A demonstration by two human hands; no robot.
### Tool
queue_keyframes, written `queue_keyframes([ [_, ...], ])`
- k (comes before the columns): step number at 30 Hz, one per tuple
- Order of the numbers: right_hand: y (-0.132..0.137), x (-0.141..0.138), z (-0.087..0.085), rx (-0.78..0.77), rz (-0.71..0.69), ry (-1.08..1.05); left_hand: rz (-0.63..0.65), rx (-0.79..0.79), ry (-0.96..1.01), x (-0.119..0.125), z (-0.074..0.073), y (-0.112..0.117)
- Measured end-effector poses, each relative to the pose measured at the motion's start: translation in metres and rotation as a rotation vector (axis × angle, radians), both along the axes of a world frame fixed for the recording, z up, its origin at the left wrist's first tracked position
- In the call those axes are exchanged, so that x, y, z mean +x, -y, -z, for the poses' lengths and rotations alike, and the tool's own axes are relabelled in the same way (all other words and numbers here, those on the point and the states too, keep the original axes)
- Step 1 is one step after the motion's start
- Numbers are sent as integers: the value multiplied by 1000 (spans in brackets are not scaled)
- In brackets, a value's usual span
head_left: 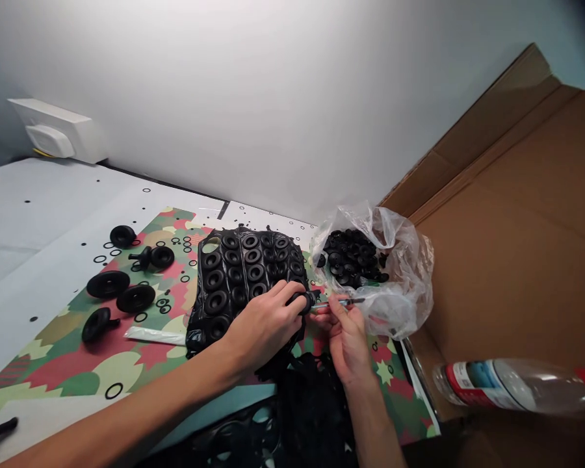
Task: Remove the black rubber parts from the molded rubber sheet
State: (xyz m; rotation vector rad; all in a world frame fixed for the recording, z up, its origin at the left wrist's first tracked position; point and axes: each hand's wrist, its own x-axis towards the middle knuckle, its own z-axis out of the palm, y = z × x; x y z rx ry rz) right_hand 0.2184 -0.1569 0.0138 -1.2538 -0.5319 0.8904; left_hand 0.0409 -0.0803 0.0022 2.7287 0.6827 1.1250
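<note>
My left hand (277,309) pinches a small black rubber part (302,303) above the right edge of a black molded rubber sheet (234,273). Rows of ring-shaped pieces stand in that sheet, with one hole at its upper left corner. In my right hand (344,328) is a slim pen-like tool (344,301), held between thumb and fingers. Its near end meets the rubber part in the left hand; the exact contact is too small to make out. Just beyond the right hand, a clear plastic bag (404,273) holds many black rubber pieces (351,257).
Loose black rubber parts (108,284) and thin rings (114,390) lie on the camouflage-patterned mat (112,367) at left. Black rubber scrap (316,409) lies in front. A plastic bottle (517,387) and cardboard box (511,260) are at right. A white wall (253,97) rises behind.
</note>
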Motion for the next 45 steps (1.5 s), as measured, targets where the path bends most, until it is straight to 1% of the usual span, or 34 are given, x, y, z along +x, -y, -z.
queue_keyframes([
  [3, 1, -3, -3, 15, -53, 17, -8, -14, -1, 0, 1, 0],
  [9, 2, -3, -4, 29, -50, 31, -3, -18, -12, 0, 2, 1],
  [15, 3, -3, -1, 37, 25, 55, 12, -4, -27, -2, 0, 1],
  [22, 5, -1, 1, 74, 91, 179, 22, 15, -22, -2, -3, 1],
  [30, 6, -3, -1, 64, 15, 194, 45, 18, -21, -1, -3, 1],
  [39, 5, -6, -3, 59, -25, 130, 78, -68, -23, -3, -5, -1],
  [42, 6, -7, -4, 83, -39, 136, 91, -117, -11, -1, -4, -2],
  [45, 7, -8, -5, 124, -17, 169, 89, -187, 21, -2, -7, 0],
])
